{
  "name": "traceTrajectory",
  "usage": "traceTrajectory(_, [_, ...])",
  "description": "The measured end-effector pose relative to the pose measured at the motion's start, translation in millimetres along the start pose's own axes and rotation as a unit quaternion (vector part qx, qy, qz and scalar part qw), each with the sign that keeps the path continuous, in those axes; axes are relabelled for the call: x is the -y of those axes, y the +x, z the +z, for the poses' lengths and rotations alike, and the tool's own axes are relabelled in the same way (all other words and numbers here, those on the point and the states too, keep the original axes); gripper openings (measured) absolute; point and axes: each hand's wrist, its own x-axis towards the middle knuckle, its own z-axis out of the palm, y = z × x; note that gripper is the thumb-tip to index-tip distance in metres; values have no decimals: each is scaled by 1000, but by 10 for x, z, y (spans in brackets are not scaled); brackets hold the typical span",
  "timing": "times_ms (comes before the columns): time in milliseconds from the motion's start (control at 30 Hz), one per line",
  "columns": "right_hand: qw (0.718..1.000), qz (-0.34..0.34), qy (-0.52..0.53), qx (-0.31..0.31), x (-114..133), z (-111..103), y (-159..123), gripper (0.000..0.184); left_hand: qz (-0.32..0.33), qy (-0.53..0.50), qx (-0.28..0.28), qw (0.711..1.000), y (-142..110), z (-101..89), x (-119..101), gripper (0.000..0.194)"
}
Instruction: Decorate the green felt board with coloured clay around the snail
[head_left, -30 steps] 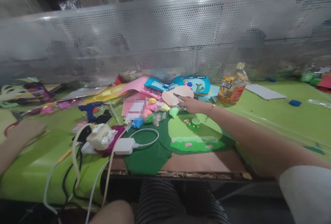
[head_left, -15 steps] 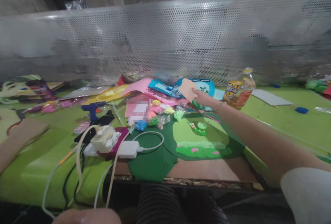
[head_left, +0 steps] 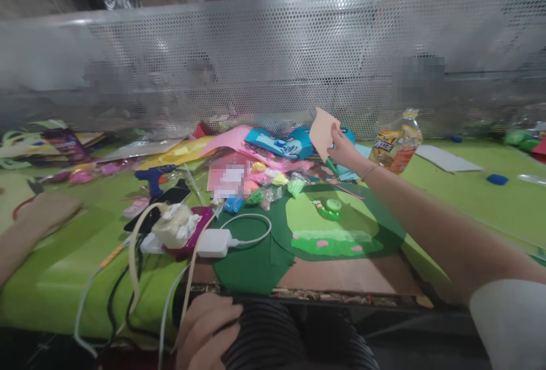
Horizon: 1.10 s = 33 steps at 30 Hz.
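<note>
My right hand (head_left: 346,155) is raised over the far middle of the table, closed on a peach foam sheet (head_left: 322,130) that stands upright above a blue printed pouch (head_left: 284,143). A green handle (head_left: 330,166) sticks out under the same hand. My left hand (head_left: 46,210) lies blurred on the green tabletop (head_left: 55,279) at the far left, and its fingers do not show clearly. Below my right hand lies a green felt picture (head_left: 333,227) with a small green figure (head_left: 329,208) on it.
Another hand (head_left: 209,327) rests on striped cloth at the bottom edge; I cannot tell whose. Small clay packets (head_left: 264,188), a blue glue gun (head_left: 149,176), a phone, a white charger (head_left: 213,243) with cables, a juice bottle (head_left: 394,145) and a perforated metal panel (head_left: 273,62) fill the scene.
My right hand picked the peach foam sheet up off the pile and lifted it upright. The hand at the bottom edge came into view over the striped cloth. My left hand stayed put.
</note>
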Motion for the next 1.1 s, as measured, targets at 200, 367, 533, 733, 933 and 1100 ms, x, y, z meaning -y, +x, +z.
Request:
traceTrajectory(200, [997,-28,-34,-66,157,-346,25,86,45,-39,14,998,480,91,-99,28])
traceTrajectory(367, [989,-85,-118,-21,188,-351,-3,69,13,33,54,998,613,275,-177,30])
traceTrajectory(533, [969,-139,-165,123,72,65,-12,48,-13,73,66,995,649,304,-226,34])
traceTrajectory(733, [946,-173,-198,188,121,433,50,31,-1,75,83,994,618,317,-198,42])
traceTrajectory(933, [952,-163,-206,156,227,540,145,33,20,97,75,992,609,348,-182,44])
traceTrajectory(1100, [972,-110,-171,119,222,541,279,30,16,103,67,992,617,366,-174,44])
